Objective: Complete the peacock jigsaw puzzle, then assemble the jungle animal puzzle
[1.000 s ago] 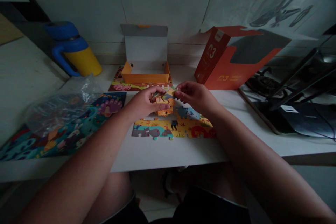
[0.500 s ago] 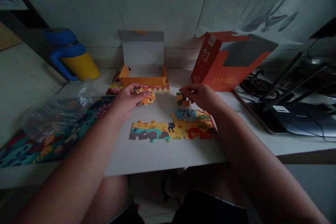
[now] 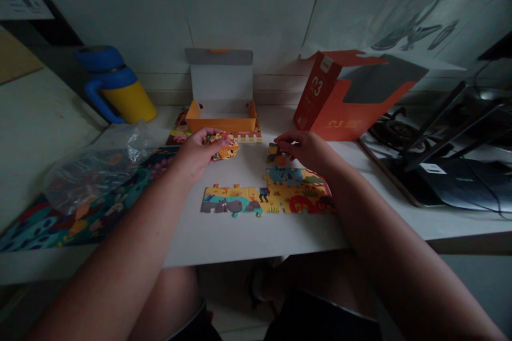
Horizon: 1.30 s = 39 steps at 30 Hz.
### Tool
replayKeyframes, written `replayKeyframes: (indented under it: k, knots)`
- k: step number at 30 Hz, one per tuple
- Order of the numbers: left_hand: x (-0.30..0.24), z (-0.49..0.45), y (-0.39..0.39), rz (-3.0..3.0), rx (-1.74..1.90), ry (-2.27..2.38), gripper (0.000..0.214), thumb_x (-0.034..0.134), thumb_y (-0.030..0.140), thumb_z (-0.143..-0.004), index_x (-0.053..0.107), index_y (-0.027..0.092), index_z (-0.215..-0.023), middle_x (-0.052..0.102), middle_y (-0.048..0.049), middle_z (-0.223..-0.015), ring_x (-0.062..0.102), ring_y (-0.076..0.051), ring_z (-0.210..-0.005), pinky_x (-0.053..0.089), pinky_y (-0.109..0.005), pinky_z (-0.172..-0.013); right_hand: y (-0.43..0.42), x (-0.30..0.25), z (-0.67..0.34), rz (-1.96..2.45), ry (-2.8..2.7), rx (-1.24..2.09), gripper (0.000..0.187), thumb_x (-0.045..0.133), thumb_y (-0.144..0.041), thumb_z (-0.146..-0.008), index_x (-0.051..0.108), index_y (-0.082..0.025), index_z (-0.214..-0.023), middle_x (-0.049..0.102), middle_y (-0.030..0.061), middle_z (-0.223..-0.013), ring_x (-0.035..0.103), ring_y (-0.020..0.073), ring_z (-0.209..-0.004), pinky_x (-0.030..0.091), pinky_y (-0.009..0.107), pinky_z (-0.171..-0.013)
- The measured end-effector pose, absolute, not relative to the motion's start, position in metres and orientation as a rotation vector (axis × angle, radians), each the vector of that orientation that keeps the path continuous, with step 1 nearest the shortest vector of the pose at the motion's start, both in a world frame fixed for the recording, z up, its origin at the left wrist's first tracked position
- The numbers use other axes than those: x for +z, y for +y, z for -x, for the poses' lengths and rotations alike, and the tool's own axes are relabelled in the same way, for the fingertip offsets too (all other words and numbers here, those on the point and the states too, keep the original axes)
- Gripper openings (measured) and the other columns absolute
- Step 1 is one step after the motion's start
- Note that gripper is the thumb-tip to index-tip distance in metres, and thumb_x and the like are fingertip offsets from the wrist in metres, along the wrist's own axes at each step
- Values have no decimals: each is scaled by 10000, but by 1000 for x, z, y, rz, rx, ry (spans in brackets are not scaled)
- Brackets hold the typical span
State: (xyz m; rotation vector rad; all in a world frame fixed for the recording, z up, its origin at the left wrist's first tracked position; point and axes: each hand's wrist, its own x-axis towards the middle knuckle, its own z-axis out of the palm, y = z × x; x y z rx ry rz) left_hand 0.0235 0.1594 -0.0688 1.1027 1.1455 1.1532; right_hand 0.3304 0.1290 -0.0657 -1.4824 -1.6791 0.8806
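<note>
A partly joined animal puzzle (image 3: pixel 272 200) lies on the white table (image 3: pixel 248 234) in front of me. My left hand (image 3: pixel 198 152) is closed around a small stack of orange puzzle pieces (image 3: pixel 224 147), held just left of the puzzle's top. My right hand (image 3: pixel 306 149) pinches a single puzzle piece (image 3: pixel 275 154) with its fingertips, right above the upper edge of the joined part, beside the blue elephant picture.
An open orange box (image 3: pixel 221 112) stands at the back, a red carton (image 3: pixel 352 98) to its right. A blue-and-yellow jug (image 3: pixel 116 90), a clear plastic bag (image 3: pixel 92 165) and a finished colourful puzzle (image 3: pixel 92 200) are at left. A black stand (image 3: pixel 448 154) fills the right.
My hands, joined over the puzzle a second ago, have parted. The left carried the stack of pieces to the left; the right took one piece and lowered it toward the puzzle's top edge.
</note>
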Motion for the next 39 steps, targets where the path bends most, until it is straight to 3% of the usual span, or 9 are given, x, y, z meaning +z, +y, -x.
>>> replayKeyframes:
  k: [14, 20, 26, 31, 39]
  knots:
    - [-66, -24, 159, -1071, 1183, 1176, 488, 996, 349, -636, 722, 238, -1025, 795, -56, -1063, 744, -200, -880, 494, -210, -548, 126, -64, -326, 1420, -1733, 851, 208, 710, -264, -970, 760, -200, -1161, 789, 48, -831, 711, 180, -674, 548, 274, -627]
    - [-67, -18, 166, -984, 1317, 1098, 494, 1006, 327, -627, 707, 222, -1006, 797, -61, -1067, 758, -219, -925, 596, -271, -647, 123, -63, -314, 1342, -1711, 879, 226, 747, -358, -958, 741, -209, -1127, 785, 50, -845, 707, 175, -667, 543, 270, -607]
    - [-69, -10, 177, -892, 1413, 1090, 487, 989, 301, -662, 682, 218, -1031, 778, -34, -1010, 761, -201, -892, 625, -285, -676, 114, -47, -257, 1231, -1812, 1056, 110, 704, -221, -965, 737, -215, -1069, 772, 22, -797, 712, 165, -670, 547, 251, -598]
    - [-65, -10, 175, -881, 1459, 1049, 425, 954, 293, -712, 672, 203, -1017, 774, -33, -978, 757, -192, -872, 634, -297, -699, 112, -48, -204, 1195, -1902, 1105, 179, 669, -92, -944, 736, -198, -1072, 795, 28, -937, 706, 134, -697, 528, 231, -617]
    - [-58, -11, 171, -852, 1446, 1080, 401, 937, 278, -752, 647, 216, -1021, 771, -14, -969, 760, -181, -876, 614, -266, -683, 117, -66, -181, 1179, -2043, 910, 149, 672, -135, -977, 747, -225, -1070, 796, 16, -970, 711, 156, -780, 514, 262, -699]
